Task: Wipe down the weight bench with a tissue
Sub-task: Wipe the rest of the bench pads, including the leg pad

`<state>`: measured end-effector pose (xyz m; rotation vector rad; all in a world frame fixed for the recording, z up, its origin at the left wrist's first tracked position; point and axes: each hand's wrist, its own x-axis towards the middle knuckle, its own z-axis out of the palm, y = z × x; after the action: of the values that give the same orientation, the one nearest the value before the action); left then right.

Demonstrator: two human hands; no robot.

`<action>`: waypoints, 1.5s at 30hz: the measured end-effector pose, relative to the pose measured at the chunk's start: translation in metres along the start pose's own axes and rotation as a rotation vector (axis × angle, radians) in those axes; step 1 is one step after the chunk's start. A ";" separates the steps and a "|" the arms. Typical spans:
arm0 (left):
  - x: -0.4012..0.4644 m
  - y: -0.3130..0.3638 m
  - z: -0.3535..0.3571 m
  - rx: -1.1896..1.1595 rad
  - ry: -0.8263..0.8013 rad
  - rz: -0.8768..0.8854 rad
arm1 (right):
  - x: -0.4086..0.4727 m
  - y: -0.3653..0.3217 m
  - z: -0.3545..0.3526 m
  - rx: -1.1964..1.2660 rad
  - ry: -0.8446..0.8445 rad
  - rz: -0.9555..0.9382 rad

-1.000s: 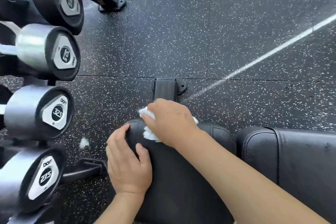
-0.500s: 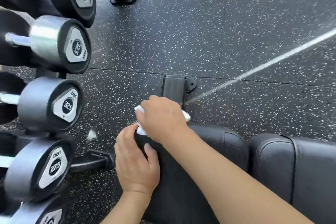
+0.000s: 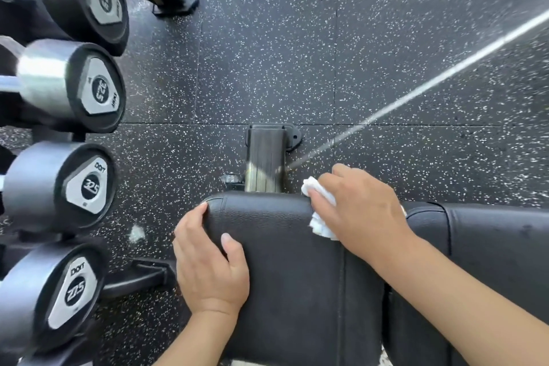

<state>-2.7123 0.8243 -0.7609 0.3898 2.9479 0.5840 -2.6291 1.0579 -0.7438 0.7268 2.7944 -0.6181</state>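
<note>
The black padded weight bench (image 3: 285,246) runs across the lower part of the view, its seat pad in the middle and a second pad (image 3: 490,246) to the right. My right hand (image 3: 359,211) presses a crumpled white tissue (image 3: 319,208) onto the far right corner of the seat pad, close to the gap between the pads. My left hand (image 3: 208,261) rests on the pad's left end, fingers curled over the edge and thumb on top. Most of the tissue is hidden under my right palm.
A rack of black and chrome dumbbells (image 3: 68,187) stands close on the left. The bench's metal foot (image 3: 267,157) sticks out beyond the far edge. Speckled black rubber floor (image 3: 326,68) lies around. A small white scrap (image 3: 136,233) lies on the floor by the rack.
My right hand has slid the tissue to the right along the pad's far edge, from the left corner to the right corner. My left hand stays on the left end.
</note>
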 end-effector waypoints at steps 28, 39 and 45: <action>-0.002 -0.001 -0.001 -0.034 -0.019 0.034 | -0.025 -0.019 0.021 0.044 0.452 0.374; -0.002 0.000 0.001 0.010 0.007 0.026 | 0.029 -0.013 0.023 0.092 0.284 0.283; -0.002 -0.001 -0.003 0.002 -0.059 0.096 | -0.056 -0.036 0.031 -0.056 0.577 0.255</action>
<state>-2.7114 0.8218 -0.7587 0.5423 2.8866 0.5708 -2.5961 0.9919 -0.7437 1.4130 3.1122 -0.3144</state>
